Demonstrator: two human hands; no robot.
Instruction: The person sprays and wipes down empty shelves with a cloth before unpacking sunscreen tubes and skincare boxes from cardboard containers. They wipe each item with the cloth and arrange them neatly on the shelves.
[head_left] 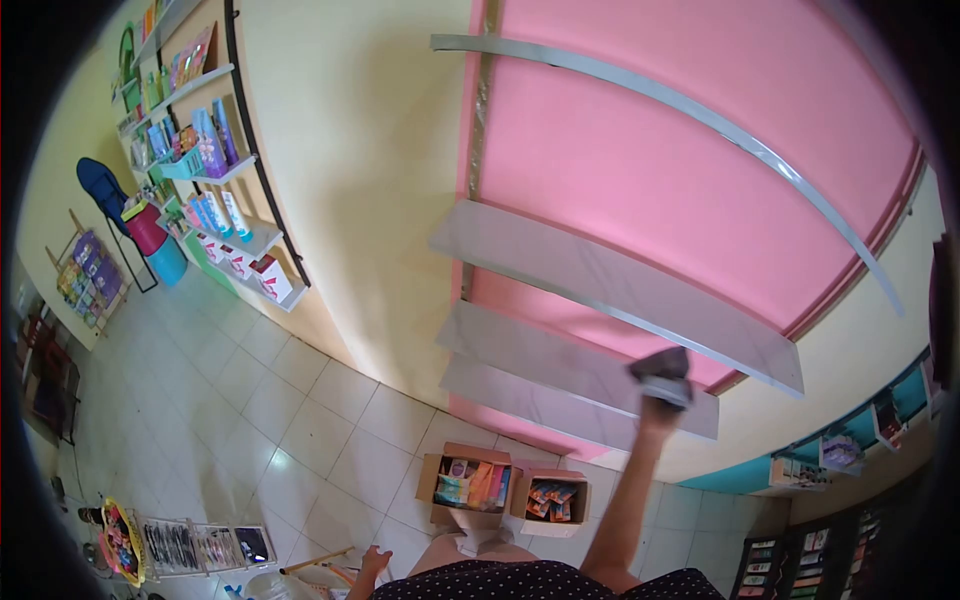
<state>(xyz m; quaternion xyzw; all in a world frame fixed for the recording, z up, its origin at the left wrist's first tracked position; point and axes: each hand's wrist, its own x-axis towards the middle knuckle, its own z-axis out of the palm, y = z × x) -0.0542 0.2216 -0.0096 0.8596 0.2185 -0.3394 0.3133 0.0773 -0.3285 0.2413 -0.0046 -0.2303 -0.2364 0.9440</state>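
Observation:
My right hand [658, 402] is stretched out to the wall shelves, smeared by motion. It holds a dark grey cloth [655, 366] that overlaps the front edge of a marbled grey shelf [620, 292] and the lower shelf [560, 366] behind it. Low by my side, my left hand [376, 559] hangs with its fingers apart and nothing in them. A thin wooden stick [318, 561] lies just left of it in this view.
Two open cardboard boxes of packaged goods, a larger box [428, 488] and a smaller box [582, 516], stand on the tiled floor at my feet. A curved metal strip [690, 110] crosses the pink wall panel above. Stocked shelves [262, 240] line the left wall.

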